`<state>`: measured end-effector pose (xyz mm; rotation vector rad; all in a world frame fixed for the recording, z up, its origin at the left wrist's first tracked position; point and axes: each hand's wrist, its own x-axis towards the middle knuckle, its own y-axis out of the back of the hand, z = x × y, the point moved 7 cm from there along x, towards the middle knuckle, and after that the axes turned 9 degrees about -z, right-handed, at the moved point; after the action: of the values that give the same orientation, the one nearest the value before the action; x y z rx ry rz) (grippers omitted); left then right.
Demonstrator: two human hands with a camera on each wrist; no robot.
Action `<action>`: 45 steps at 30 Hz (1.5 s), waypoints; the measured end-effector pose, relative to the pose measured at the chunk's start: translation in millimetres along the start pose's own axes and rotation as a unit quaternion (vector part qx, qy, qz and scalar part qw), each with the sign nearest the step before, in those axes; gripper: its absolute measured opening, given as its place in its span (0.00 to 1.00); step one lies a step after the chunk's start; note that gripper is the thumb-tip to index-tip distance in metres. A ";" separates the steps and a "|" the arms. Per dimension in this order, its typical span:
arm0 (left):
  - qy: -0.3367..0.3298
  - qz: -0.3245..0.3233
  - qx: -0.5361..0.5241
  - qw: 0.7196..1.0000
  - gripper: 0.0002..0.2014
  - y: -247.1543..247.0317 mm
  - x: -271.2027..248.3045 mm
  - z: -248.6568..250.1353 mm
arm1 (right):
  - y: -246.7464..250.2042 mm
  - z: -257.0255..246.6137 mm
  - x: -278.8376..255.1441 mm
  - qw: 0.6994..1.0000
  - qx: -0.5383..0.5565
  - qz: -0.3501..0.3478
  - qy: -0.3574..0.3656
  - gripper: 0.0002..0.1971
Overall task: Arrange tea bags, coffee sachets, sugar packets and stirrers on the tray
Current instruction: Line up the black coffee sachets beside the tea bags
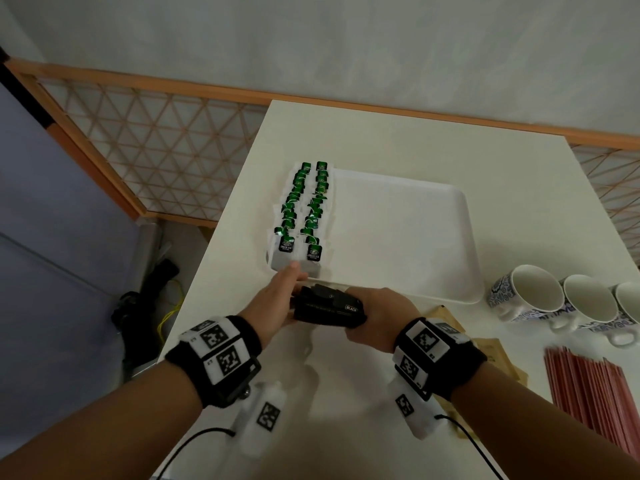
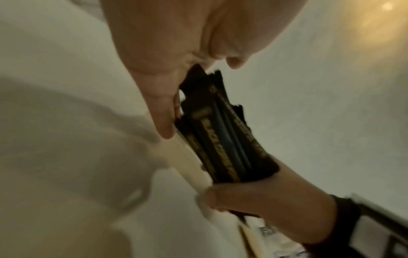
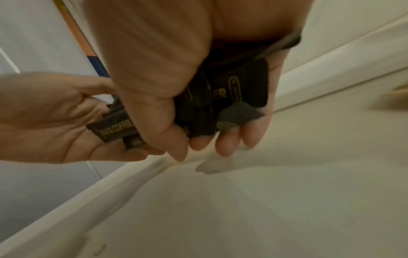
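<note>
Two hands met over the near edge of the tray (image 1: 408,237), sharing a bundle of black coffee sachets (image 1: 329,308). The right hand (image 1: 377,318) was wrapped round one end of the bundle, thumb on one face and fingers curled under the other, as the right wrist view showed. The left hand (image 1: 273,303) lay against the other end with its fingers nearly straight; the sachet ends rested in its palm, and the blurred left wrist view did not settle whether it was gripping or merely steadying them. The bundle was held clear of the tabletop (image 1: 346,393), just in front of the tray's near rim.

Tea bags (image 1: 304,216) with green tags were laid in two overlapping rows down the tray's left side, the nearest bags just beyond the left fingertips. The remainder of the tray was bare white.

Brown packets (image 1: 491,355) lay on the tabletop partly under the right wrist; their print could not be read. Red stirrers (image 1: 588,396) lay in a loose sheaf at the right edge. Three patterned mugs (image 1: 561,299) stood in a row beyond the stirrers, to the right of the tray, with a mug touching or just beside its neighbour. Both wrists carried black bands with printed markers.
</note>
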<state>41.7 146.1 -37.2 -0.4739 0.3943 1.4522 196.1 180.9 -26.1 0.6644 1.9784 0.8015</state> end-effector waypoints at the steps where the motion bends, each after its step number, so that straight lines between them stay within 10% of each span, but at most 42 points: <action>1: 0.008 0.007 -0.024 1.000 0.20 -5.3 1.3 0.2 | 0.5 -2.7 1.2 1.000 -0.003 -0.002 0.005 0.09; 16: 0.005 -0.010 0.009 1.000 0.13 -16.8 13.1 8.5 | -5.8 -10.0 -1.5 0.995 0.065 -0.031 0.073 0.37; 26: -0.050 0.034 -0.124 0.990 0.29 -14.6 15.7 25.5 | 17.6 -3.3 3.4 0.983 0.169 0.002 0.069 0.16; 30: 0.019 -0.104 -0.113 0.988 0.25 -41.7 16.4 26.5 | 31.0 -10.0 5.7 0.963 0.257 0.015 0.082 0.14; 45: 0.012 -0.050 -0.254 0.966 0.14 -47.5 39.9 38.9 | 45.4 -35.5 20.6 0.951 0.272 0.031 0.141 0.53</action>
<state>91.3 197.8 -22.1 -0.9103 0.0079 1.4445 162.0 215.0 11.6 0.9733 2.4831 0.3899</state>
